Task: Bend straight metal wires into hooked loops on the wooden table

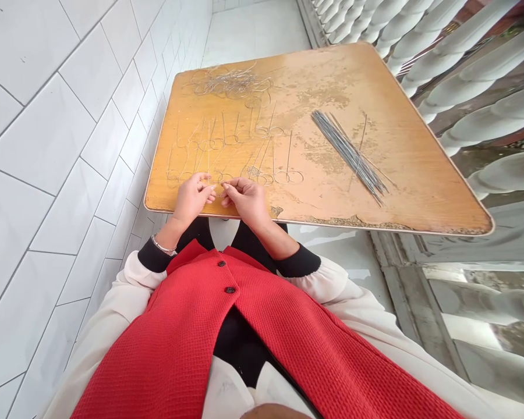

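Observation:
Close together over the table's near edge, my left hand and my right hand are both closed in a pinch. A thin wire runs between their fingertips; its full shape is partly hidden by the fingers. Just beyond the hands lie several bent wires with round loops, spread in rough rows. Farther back is a tangled pile of looped wires. Off to the right rests a bundle of straight grey wires, with a few loose ones crossing it.
The worn wooden table has peeling patches and a chipped near edge. A white tiled wall rises close on the left. Along the right side runs a white balustrade. Pale floor shows past the far edge.

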`<action>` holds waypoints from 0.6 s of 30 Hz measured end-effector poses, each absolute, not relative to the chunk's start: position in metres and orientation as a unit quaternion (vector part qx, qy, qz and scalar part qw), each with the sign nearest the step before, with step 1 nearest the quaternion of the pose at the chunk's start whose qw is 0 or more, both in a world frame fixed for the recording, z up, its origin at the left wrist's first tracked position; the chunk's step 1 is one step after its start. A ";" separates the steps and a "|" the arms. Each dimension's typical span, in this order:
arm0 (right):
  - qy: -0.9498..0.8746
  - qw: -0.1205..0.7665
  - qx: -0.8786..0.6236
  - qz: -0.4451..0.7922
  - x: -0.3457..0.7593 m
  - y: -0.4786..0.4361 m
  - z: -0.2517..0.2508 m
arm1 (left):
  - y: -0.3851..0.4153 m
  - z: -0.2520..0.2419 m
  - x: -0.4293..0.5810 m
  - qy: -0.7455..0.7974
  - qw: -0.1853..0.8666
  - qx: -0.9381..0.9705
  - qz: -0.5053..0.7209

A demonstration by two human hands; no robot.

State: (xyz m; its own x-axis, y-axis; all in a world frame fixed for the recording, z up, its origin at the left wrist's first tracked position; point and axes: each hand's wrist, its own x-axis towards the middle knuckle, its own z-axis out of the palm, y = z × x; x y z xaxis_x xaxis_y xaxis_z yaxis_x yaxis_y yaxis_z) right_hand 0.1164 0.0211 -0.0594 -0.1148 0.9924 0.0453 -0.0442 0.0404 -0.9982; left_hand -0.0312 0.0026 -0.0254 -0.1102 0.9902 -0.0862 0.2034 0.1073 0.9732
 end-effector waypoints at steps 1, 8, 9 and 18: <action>-0.519 0.493 -0.442 0.541 0.117 0.024 -0.059 | 0.003 -0.023 -0.031 0.597 0.449 0.495 0.444; -0.543 0.491 -0.453 0.508 0.137 0.041 -0.048 | 0.040 0.005 -0.066 0.618 0.423 0.492 0.443; -0.552 0.494 -0.456 0.493 0.142 0.041 -0.047 | 0.052 0.009 -0.076 0.625 0.412 0.493 0.444; -0.587 0.442 -0.473 0.486 0.162 0.027 -0.048 | 0.171 0.009 -0.118 0.753 0.334 0.448 0.348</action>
State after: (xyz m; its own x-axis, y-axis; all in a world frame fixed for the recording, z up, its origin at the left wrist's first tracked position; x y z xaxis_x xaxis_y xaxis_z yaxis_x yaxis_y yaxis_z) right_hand 0.1621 0.0266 -0.0485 -0.1617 0.9850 0.0595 0.1268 0.0805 -0.9887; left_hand -0.1184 0.1706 0.0087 -0.3757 0.9071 -0.1900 0.4424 0.3557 0.8233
